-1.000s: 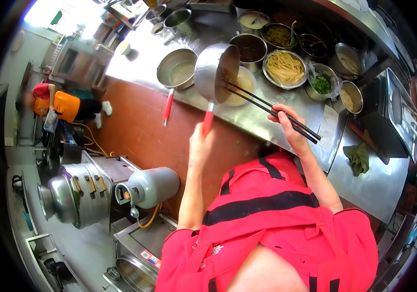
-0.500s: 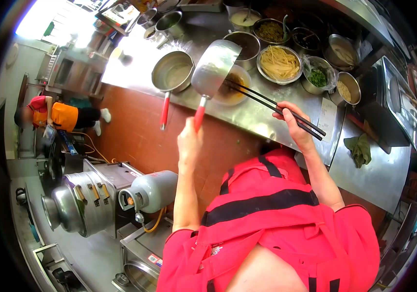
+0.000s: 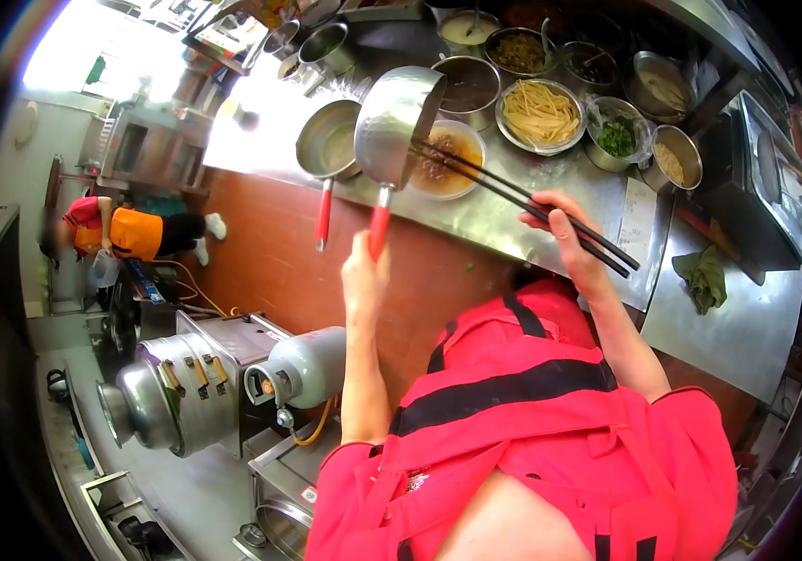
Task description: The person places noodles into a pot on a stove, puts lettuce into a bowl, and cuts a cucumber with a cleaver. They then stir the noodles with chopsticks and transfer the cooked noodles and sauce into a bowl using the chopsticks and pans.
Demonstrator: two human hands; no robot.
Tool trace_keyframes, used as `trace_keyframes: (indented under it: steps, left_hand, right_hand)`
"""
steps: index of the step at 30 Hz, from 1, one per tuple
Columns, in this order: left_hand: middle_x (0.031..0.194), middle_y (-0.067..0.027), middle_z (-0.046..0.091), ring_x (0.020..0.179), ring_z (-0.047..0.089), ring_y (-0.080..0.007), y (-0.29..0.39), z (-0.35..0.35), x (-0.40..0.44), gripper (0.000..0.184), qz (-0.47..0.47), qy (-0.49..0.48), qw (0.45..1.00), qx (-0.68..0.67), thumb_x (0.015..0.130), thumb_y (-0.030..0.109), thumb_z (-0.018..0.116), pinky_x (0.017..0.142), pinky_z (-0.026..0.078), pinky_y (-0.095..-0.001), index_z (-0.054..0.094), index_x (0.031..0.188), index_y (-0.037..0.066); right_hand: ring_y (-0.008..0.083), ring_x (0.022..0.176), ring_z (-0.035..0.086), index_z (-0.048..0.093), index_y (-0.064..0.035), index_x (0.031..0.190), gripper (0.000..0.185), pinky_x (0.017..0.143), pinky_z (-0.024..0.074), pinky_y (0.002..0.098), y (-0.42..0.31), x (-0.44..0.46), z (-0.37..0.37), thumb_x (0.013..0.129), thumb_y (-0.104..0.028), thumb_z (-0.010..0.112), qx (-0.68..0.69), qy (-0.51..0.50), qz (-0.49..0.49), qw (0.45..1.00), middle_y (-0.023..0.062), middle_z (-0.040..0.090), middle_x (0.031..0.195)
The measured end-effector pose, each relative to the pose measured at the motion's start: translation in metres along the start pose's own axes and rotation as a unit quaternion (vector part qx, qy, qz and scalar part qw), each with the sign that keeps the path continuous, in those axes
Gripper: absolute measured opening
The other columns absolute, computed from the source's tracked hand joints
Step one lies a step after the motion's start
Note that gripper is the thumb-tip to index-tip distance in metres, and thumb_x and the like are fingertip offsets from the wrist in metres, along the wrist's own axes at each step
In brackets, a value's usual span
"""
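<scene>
My left hand [image 3: 364, 280] is closed round the red handle of a metal saucepan [image 3: 391, 126], which is tipped on its side above the counter's edge. Beside and partly under it, a clear bowl [image 3: 468, 150] holds brownish liquid with darker minced bits. Long black chopsticks [image 3: 522, 194] are gripped in my right hand [image 3: 564, 234], their tips at the saucepan's mouth over the bowl. The saucepan's inside faces away, so its contents are hidden. A second red-handled saucepan [image 3: 328, 140] stands just left of the tilted one.
Behind the bowl are a dish of noodles [image 3: 541, 116], chopped greens [image 3: 616, 138], a pot of dark liquid [image 3: 468, 86] and several other pots. A green cloth [image 3: 700, 279] lies at right. A gas cylinder [image 3: 303, 367] and a person in an orange vest [image 3: 136, 233] are at left.
The saucepan has turned further onto its side and shifted slightly left. More of the bowl and its brown contents shows. The chopstick tips have moved left with it.
</scene>
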State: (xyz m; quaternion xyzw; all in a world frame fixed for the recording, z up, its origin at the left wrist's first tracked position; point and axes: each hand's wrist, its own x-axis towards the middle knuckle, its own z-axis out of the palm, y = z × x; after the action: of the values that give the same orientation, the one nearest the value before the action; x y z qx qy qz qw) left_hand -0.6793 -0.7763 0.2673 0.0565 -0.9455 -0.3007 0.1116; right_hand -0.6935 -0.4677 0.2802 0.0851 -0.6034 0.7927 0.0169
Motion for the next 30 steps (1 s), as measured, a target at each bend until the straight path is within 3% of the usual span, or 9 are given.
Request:
trace_keyframes:
  steps: [4, 6, 9, 12, 15, 18, 21, 25, 30]
  left_hand:
    - [0.084, -0.0244, 0.062, 0.078, 0.06, -0.0428, 0.014, -0.004, -0.003, 0.027, -0.032, -0.022, 0.999, -0.036, 0.086, 0.014, 0.061, 0.065, 0.048, -0.044, 0.053, 0.109, 0.003]
    - [0.085, -0.0245, 0.062, 0.078, 0.061, -0.0413, 0.016, -0.006, -0.006, 0.027, -0.064, -0.04, 0.996, -0.053, 0.086, 0.015, 0.061, 0.067, 0.048, -0.0421, 0.054, 0.109, 0.001]
    - [0.082, -0.0224, 0.061, 0.074, 0.061, -0.0342, 0.016, -0.005, -0.008, 0.028, -0.082, -0.05, 0.993, -0.071, 0.087, 0.015, 0.06, 0.069, 0.048, -0.0388, 0.054, 0.109, 0.0]
    - [0.072, -0.0061, 0.051, 0.065, 0.047, -0.0124, 0.018, -0.002, -0.011, 0.024, -0.106, -0.043, 0.988, -0.105, 0.084, 0.014, 0.062, 0.06, 0.043, -0.0295, 0.055, 0.101, -0.001]
    - [0.07, -0.003, 0.05, 0.062, 0.045, -0.0098, 0.016, 0.001, -0.012, 0.022, -0.085, -0.034, 0.99, -0.106, 0.084, 0.015, 0.062, 0.056, 0.041, -0.0273, 0.056, 0.101, 0.0]
    - [0.081, -0.013, 0.057, 0.074, 0.053, -0.0173, 0.032, -0.011, -0.014, 0.025, -0.172, -0.063, 0.978, -0.1, 0.086, 0.015, 0.059, 0.07, 0.045, -0.031, 0.055, 0.105, -0.002]
    - [0.08, -0.0127, 0.057, 0.073, 0.053, -0.017, 0.027, -0.017, -0.02, 0.025, -0.196, -0.075, 0.972, -0.108, 0.086, 0.015, 0.059, 0.07, 0.045, -0.0309, 0.055, 0.104, -0.002]
    - [0.08, -0.0135, 0.057, 0.073, 0.054, -0.0187, 0.03, -0.026, -0.025, 0.025, -0.171, -0.078, 0.98, -0.065, 0.086, 0.015, 0.059, 0.07, 0.046, -0.0317, 0.055, 0.104, -0.001]
    - [0.081, -0.016, 0.058, 0.073, 0.057, -0.023, 0.038, -0.032, -0.024, 0.027, -0.161, -0.073, 0.984, -0.035, 0.086, 0.015, 0.059, 0.07, 0.046, -0.0337, 0.054, 0.107, -0.001]
  right_hand:
    - [0.0223, 0.101, 0.062, 0.052, 0.0031, 0.119, 0.031, 0.089, 0.0508, 0.0324, 0.022, -0.014, 0.007, 0.099, -0.019, 0.046, 0.067, -0.013, 0.066, 0.995, 0.0118, 0.058, 0.112]
    - [0.0224, 0.1, 0.063, 0.051, 0.0015, 0.119, 0.031, 0.088, 0.0522, 0.0322, 0.035, -0.024, -0.004, 0.099, -0.021, 0.045, 0.114, 0.054, 0.121, 0.985, 0.0131, 0.059, 0.111]
    - [0.0241, 0.1, 0.063, 0.051, -0.0007, 0.118, 0.03, 0.085, 0.0535, 0.0316, 0.058, -0.034, -0.034, 0.099, -0.023, 0.045, 0.215, 0.162, 0.151, 0.951, 0.0148, 0.061, 0.11]
    - [0.0238, 0.101, 0.063, 0.052, -0.0026, 0.118, 0.032, 0.086, 0.0533, 0.0332, 0.062, -0.033, -0.04, 0.098, -0.026, 0.048, 0.303, 0.166, 0.159, 0.925, 0.0117, 0.059, 0.109]
    - [0.0248, 0.103, 0.061, 0.049, -0.0027, 0.12, 0.035, 0.088, 0.0522, 0.0342, 0.086, -0.028, -0.025, 0.097, -0.029, 0.049, 0.362, 0.126, 0.211, 0.899, 0.0124, 0.056, 0.111]
    - [0.024, 0.101, 0.062, 0.052, -0.0034, 0.119, 0.033, 0.087, 0.0532, 0.0346, 0.116, -0.028, -0.043, 0.097, -0.028, 0.049, 0.384, 0.195, 0.211, 0.877, 0.0126, 0.06, 0.109]
    - [0.024, 0.1, 0.062, 0.052, -0.0038, 0.118, 0.032, 0.088, 0.0533, 0.0344, 0.113, -0.035, -0.061, 0.096, -0.027, 0.051, 0.374, 0.24, 0.219, 0.869, 0.0124, 0.061, 0.109]
    - [0.0238, 0.099, 0.063, 0.052, -0.0032, 0.117, 0.031, 0.087, 0.054, 0.0337, 0.103, -0.049, -0.065, 0.097, -0.026, 0.05, 0.39, 0.278, 0.218, 0.85, 0.0117, 0.062, 0.108]
    - [0.0258, 0.103, 0.061, 0.053, -0.0047, 0.117, 0.03, 0.088, 0.0514, 0.0356, 0.106, -0.053, -0.059, 0.096, -0.026, 0.052, 0.414, 0.226, 0.214, 0.855, 0.0117, 0.059, 0.109]
